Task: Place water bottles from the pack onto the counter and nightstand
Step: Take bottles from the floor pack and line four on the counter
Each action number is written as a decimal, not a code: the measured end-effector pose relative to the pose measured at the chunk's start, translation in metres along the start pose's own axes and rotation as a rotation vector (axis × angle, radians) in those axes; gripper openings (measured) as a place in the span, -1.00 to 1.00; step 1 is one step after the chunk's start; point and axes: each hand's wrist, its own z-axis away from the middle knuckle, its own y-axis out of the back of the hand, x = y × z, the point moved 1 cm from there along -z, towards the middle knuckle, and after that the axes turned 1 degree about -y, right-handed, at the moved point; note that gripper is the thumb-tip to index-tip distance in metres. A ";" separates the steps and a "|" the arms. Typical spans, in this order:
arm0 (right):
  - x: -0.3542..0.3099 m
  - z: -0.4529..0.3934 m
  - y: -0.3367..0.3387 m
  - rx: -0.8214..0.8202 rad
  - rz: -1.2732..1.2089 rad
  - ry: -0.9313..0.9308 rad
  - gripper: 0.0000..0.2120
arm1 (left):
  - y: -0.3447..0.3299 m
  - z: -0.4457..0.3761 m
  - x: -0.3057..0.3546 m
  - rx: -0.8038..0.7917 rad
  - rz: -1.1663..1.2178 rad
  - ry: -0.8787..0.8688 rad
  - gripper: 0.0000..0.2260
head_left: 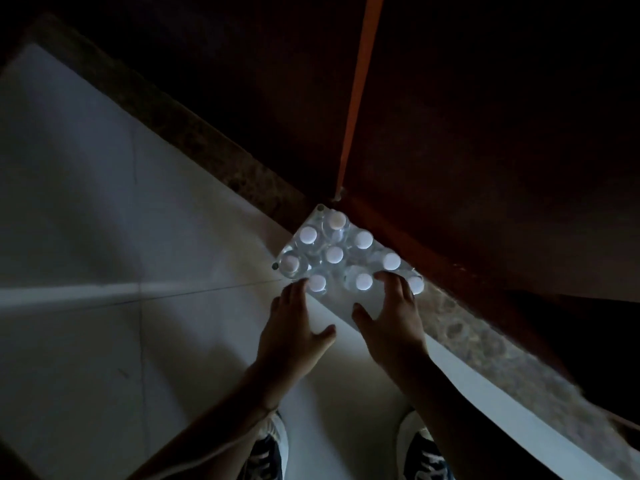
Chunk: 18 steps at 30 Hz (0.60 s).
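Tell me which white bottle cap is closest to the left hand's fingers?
The cap at the near left edge of the pack. The left hand has its fingertips right beside it; every other cap sits farther away, toward the wall or the right hand.

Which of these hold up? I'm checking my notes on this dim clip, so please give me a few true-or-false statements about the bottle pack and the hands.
1. The clear plastic-wrapped pack of water bottles stands on the pale tiled floor. True.
2. The bottle caps are red. False: the round caps are white.
3. Both hands reach toward the pack's near side. True: the left hand and right hand are spread at its near edge.
4. The right hand holds a single bottle lifted clear of the pack. False: no bottle is lifted; its fingers are extended over the pack.
5. The person is barefoot. False: dark laced shoes show at the bottom.
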 end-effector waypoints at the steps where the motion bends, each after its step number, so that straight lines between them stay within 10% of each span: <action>1: 0.014 -0.011 -0.015 0.016 -0.012 0.001 -0.43 | -0.020 -0.012 -0.011 0.033 0.000 -0.032 -0.19; 7: 0.071 -0.050 -0.081 0.137 -0.089 0.053 -0.37 | -0.089 -0.059 -0.047 0.320 0.050 -0.145 -0.33; 18: 0.044 -0.045 -0.067 0.307 -0.113 0.071 -0.37 | -0.044 -0.038 -0.021 0.378 0.105 -0.198 -0.51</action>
